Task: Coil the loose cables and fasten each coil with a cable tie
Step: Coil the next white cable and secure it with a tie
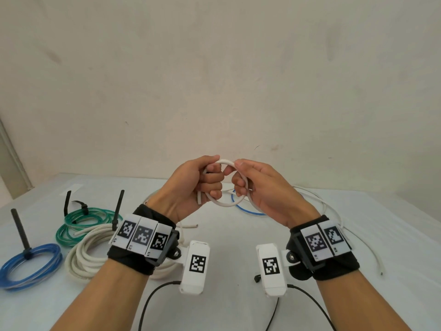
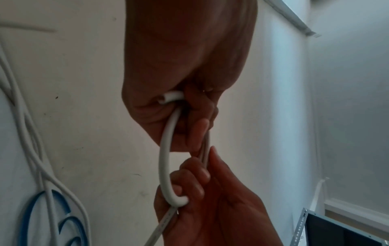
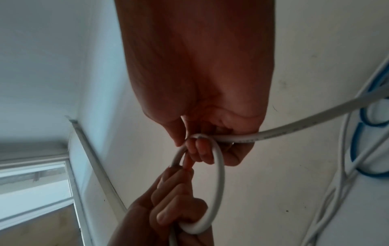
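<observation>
Both the left hand (image 1: 191, 180) and right hand (image 1: 260, 187) are gripping a white cable (image 1: 224, 203) loop with curled fingers above the surface (image 1: 229, 240), where tied coils (image 1: 88, 218) and a loose blue cable (image 1: 248, 210) are lying.

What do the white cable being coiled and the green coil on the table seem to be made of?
White cable: looks like matte, opaque plastic sheathing, bending smoothly between the left hand and right hand; printed markings run along it. Green coil: probably glossy, translucent plastic tubing, since light shows through it; a black tie binds it.
</observation>
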Action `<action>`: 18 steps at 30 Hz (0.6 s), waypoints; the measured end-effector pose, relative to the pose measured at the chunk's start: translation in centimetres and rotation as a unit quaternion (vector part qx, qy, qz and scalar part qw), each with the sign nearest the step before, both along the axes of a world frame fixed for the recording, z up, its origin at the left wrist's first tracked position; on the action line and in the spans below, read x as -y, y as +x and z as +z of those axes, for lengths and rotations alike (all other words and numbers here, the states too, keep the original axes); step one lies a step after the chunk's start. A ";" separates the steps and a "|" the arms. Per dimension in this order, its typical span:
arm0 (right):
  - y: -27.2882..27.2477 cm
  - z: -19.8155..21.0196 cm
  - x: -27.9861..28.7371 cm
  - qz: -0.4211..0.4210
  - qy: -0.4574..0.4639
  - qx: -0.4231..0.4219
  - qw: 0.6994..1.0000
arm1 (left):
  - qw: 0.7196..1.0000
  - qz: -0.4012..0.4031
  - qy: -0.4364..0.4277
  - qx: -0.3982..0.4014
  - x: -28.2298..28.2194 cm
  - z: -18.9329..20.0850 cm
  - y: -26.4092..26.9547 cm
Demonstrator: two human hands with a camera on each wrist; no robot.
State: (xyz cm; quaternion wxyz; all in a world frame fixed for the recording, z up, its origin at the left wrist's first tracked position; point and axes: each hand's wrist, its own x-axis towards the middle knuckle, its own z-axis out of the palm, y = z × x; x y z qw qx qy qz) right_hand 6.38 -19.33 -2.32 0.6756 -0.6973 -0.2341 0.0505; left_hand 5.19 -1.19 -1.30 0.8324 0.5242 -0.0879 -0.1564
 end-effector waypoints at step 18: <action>1.7 -1.4 0.9 -0.148 -0.180 0.170 0.958 | 0.965 0.024 -0.258 0.049 -0.9 0.7 0.3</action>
